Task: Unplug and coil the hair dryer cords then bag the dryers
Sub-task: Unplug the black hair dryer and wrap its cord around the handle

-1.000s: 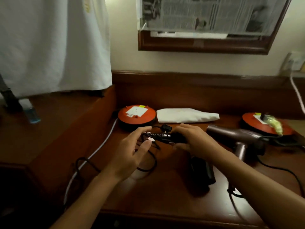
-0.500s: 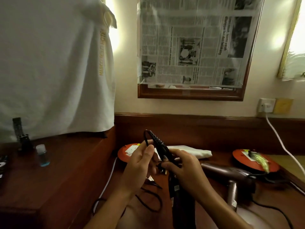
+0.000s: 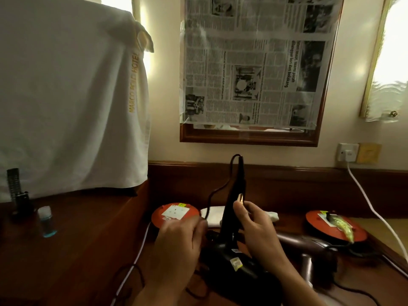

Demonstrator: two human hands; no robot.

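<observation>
A black hair dryer [image 3: 237, 267] stands with its handle pointing up and its body low over the wooden desk [image 3: 97, 250]. My right hand [image 3: 258, 230] grips the handle about halfway up. The black cord [image 3: 215, 192] leaves the top of the handle, arcs down to the left and runs into the fingers of my left hand [image 3: 176, 241], which is closed around it. More cord lies in loops on the desk below my left wrist. A second, brown hair dryer [image 3: 309, 248] lies on the desk to the right. A folded white bag [image 3: 213, 216] lies behind the black dryer.
Two orange cable reels sit on the desk, one on the left [image 3: 174, 214] and one on the right [image 3: 331, 226]. A white cable [image 3: 371, 208] runs from the wall socket [image 3: 347, 152]. A small blue bottle [image 3: 46, 221] stands on the raised ledge under a hanging white towel [image 3: 66, 96].
The black dryer has been lifted off the desk and turned handle-up in my right hand. My left hand has dropped lower along the cord. The view has tilted upward.
</observation>
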